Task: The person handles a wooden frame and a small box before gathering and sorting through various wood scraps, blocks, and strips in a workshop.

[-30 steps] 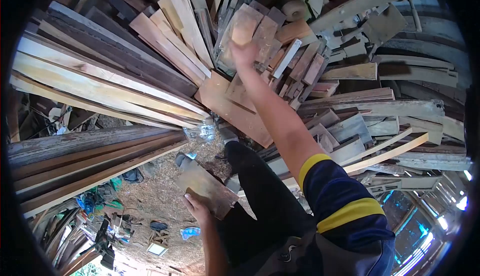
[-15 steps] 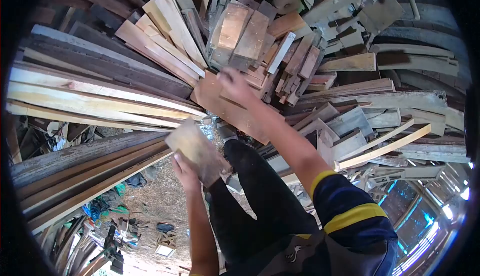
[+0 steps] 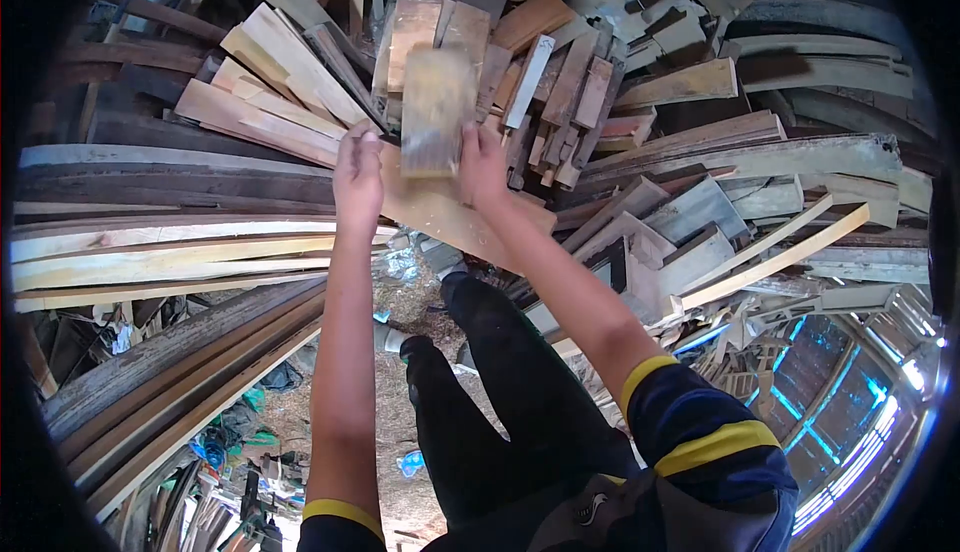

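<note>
A short flat wooden board (image 3: pixel 440 107), blurred by motion, is over a stack of similar boards (image 3: pixel 413 30). At its lower right edge is my right hand (image 3: pixel 482 164), with fingers closed against that edge; how far they wrap behind it is hidden. My left hand (image 3: pixel 358 180) is to the left of the board with a gap between them, its fingers raised and slightly curved, holding nothing. Below both hands lies a wide brown panel (image 3: pixel 455 224) with small chips on it.
Long planks (image 3: pixel 170 242) fan out at the left. Small wood blocks (image 3: pixel 570 92) are stacked right of the boards, beside a white-faced strip (image 3: pixel 529 80). Offcuts (image 3: pixel 690 217) pile up further right. My legs (image 3: pixel 500 362) stand close to the panel.
The short board has moved up from near my knees to above the stack. My left hand has come off it and moved up; my right hand has reached its right edge.
</note>
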`<state>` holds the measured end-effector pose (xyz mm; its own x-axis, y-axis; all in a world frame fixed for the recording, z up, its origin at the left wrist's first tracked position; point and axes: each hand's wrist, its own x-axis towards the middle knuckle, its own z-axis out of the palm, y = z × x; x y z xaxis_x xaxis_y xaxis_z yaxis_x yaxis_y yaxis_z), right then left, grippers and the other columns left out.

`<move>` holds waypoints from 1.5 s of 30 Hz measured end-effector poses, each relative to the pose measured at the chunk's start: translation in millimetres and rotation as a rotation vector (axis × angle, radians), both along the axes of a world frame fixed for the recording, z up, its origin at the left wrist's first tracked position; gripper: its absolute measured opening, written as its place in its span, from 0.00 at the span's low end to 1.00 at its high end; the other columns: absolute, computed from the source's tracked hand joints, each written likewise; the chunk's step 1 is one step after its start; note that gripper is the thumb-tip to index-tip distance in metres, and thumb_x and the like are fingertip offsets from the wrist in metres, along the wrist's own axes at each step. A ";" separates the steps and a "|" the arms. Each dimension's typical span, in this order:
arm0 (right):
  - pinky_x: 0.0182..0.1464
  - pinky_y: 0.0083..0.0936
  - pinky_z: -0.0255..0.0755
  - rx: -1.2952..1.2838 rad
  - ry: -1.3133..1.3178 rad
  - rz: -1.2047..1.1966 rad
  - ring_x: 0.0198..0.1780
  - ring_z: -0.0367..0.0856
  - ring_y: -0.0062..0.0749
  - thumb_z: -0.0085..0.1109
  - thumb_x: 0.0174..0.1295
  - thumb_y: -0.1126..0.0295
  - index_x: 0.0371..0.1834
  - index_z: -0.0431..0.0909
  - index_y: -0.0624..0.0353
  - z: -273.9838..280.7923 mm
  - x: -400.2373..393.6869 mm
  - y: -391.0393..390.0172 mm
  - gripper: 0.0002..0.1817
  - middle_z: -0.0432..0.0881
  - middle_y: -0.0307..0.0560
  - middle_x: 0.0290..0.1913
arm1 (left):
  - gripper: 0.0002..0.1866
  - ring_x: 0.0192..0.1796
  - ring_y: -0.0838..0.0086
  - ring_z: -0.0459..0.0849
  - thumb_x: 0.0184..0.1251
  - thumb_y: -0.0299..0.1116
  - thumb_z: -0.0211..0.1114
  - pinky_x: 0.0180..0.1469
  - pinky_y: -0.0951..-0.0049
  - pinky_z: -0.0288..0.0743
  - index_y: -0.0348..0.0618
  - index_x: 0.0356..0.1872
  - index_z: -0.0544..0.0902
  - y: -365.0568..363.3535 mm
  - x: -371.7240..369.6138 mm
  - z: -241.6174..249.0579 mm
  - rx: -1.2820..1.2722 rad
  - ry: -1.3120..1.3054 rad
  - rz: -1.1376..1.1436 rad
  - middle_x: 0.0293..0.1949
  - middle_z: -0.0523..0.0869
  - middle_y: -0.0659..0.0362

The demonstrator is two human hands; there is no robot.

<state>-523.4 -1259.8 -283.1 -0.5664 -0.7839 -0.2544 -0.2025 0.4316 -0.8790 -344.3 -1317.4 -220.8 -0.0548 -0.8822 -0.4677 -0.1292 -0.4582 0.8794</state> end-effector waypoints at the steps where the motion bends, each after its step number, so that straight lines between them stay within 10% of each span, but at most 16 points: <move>1: 0.50 0.35 0.76 0.010 -0.034 -0.034 0.41 0.83 0.37 0.48 0.79 0.54 0.50 0.81 0.71 -6.7 -8.4 -14.9 0.25 0.85 0.58 0.39 | 0.25 0.60 0.67 0.81 0.84 0.47 0.51 0.60 0.68 0.74 0.42 0.70 0.72 0.2 0.5 0.1 -0.009 0.040 0.036 0.60 0.82 0.54; 8: 0.57 0.38 0.75 -0.132 -0.218 -0.139 0.47 0.85 0.51 0.50 0.77 0.52 0.56 0.80 0.69 -19.5 -33.6 -102.3 0.27 0.86 0.62 0.42 | 0.24 0.54 0.70 0.83 0.82 0.51 0.51 0.55 0.66 0.76 0.42 0.63 0.76 81.4 34.5 -43.3 0.291 -0.003 0.178 0.56 0.84 0.56; 12: 0.64 0.41 0.71 0.135 0.146 0.155 0.61 0.78 0.57 0.60 0.70 0.56 0.64 0.76 0.66 -35.8 -34.4 -108.9 0.28 0.80 0.64 0.56 | 0.24 0.47 0.73 0.84 0.79 0.54 0.54 0.49 0.70 0.74 0.46 0.61 0.78 174.0 85.2 -108.9 0.607 0.005 0.027 0.49 0.86 0.60; 20: 0.70 0.42 0.67 -0.015 0.314 0.288 0.68 0.72 0.60 0.66 0.61 0.60 0.69 0.74 0.59 -76.6 -30.3 -31.3 0.32 0.74 0.65 0.66 | 0.23 0.43 0.77 0.82 0.77 0.51 0.56 0.46 0.68 0.74 0.48 0.61 0.78 218.8 100.7 -82.7 0.668 0.005 0.199 0.45 0.86 0.64; 26: 0.64 0.40 0.74 0.438 0.215 0.237 0.61 0.81 0.55 0.66 0.62 0.56 0.64 0.77 0.62 -129.2 -45.6 63.9 0.30 0.81 0.63 0.60 | 0.22 0.36 0.81 0.82 0.79 0.50 0.55 0.40 0.78 0.75 0.42 0.58 0.79 190.9 101.6 -76.8 0.590 0.084 0.324 0.44 0.87 0.61; 33: 0.63 0.38 0.74 0.763 0.067 0.318 0.62 0.81 0.51 0.67 0.61 0.54 0.64 0.76 0.65 -161.4 -42.7 134.7 0.32 0.82 0.64 0.60 | 0.30 0.53 0.69 0.84 0.81 0.56 0.51 0.54 0.66 0.76 0.39 0.66 0.75 192.1 99.6 -73.9 0.536 0.098 0.241 0.57 0.86 0.52; 45: 0.60 0.35 0.73 0.590 -0.194 -0.126 0.58 0.82 0.46 0.65 0.58 0.63 0.62 0.74 0.69 -200.5 -12.6 128.5 0.30 0.83 0.59 0.57 | 0.37 0.63 0.60 0.80 0.80 0.61 0.47 0.66 0.58 0.70 0.37 0.72 0.69 242.1 105.6 -57.8 0.699 0.317 0.308 0.66 0.80 0.49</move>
<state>-536.0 -1131.3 -483.6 -0.5452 -0.4109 -0.7307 0.0204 0.8649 -0.5016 -238.7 -1075.3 -278.7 -0.0791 -0.3909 -0.9170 0.2980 -0.8871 0.3525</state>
